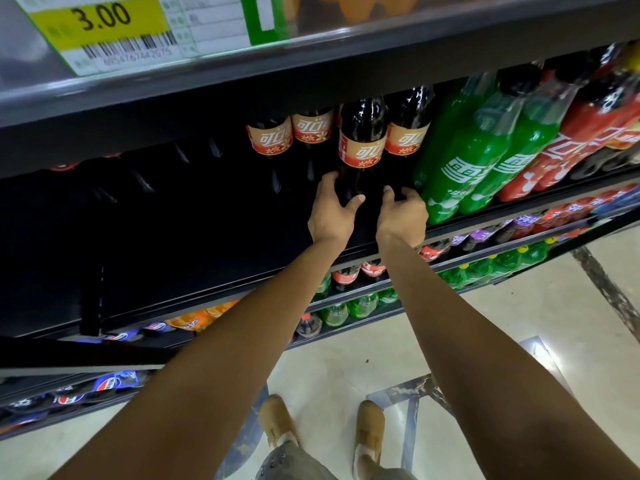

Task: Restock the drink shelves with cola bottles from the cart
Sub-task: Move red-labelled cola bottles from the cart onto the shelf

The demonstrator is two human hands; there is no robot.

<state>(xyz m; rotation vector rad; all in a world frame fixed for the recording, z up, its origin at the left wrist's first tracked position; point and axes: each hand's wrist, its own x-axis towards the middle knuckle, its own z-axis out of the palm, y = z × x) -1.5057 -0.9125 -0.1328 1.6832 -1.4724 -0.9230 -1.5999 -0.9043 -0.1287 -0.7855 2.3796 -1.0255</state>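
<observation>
Two bare arms reach into a dark shelf (207, 237). The left hand (330, 213) curls round the lower body of an upright cola bottle (362, 140) inside the shelf. The right hand (401, 214) cups toward the bottle's other side, but shadow hides whether it grips. More cola bottles (311, 128) stand just behind it, with green bottles (453, 168) to the right. A yellow price tag (100, 29) sits above.

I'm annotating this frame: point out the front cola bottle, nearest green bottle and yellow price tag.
front cola bottle (362, 151): head view, on its label.
nearest green bottle (459, 171): head view, on its white logo.
yellow price tag (100, 34): head view, on its yellow field.
</observation>
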